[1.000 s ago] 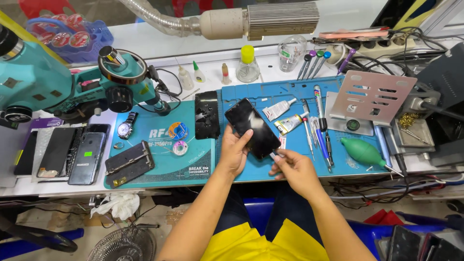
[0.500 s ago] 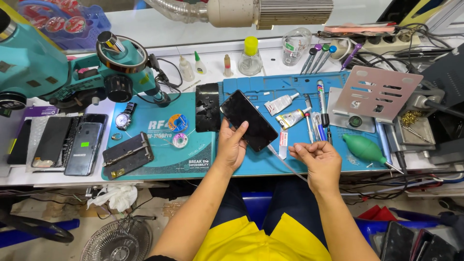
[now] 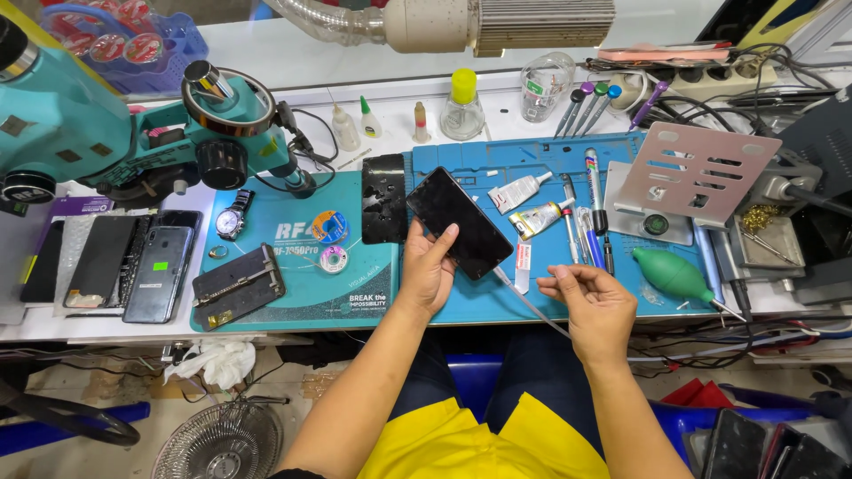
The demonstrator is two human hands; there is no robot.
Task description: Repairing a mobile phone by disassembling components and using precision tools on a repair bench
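Observation:
My left hand (image 3: 426,270) holds a black phone (image 3: 461,220) by its lower edge, screen up and tilted, over the blue repair mat (image 3: 497,303). A thin pale strip (image 3: 524,297) runs from the phone's lower right corner down to my right hand (image 3: 596,306). That hand hovers over the mat's front edge to the right of the phone, its fingers curled and pinched together at the strip's end.
A black glass panel (image 3: 383,200) lies left of the phone. Glue tubes (image 3: 519,191), screwdrivers (image 3: 595,191), a green blower (image 3: 674,275) and a metal plate (image 3: 692,168) sit to the right. A teal microscope (image 3: 80,133), a wristwatch (image 3: 232,217) and several phones (image 3: 160,270) are on the left.
My right hand has drawn away from the phone to the right and toward me, pulling the strip out longer. The left hand keeps hold of the phone.

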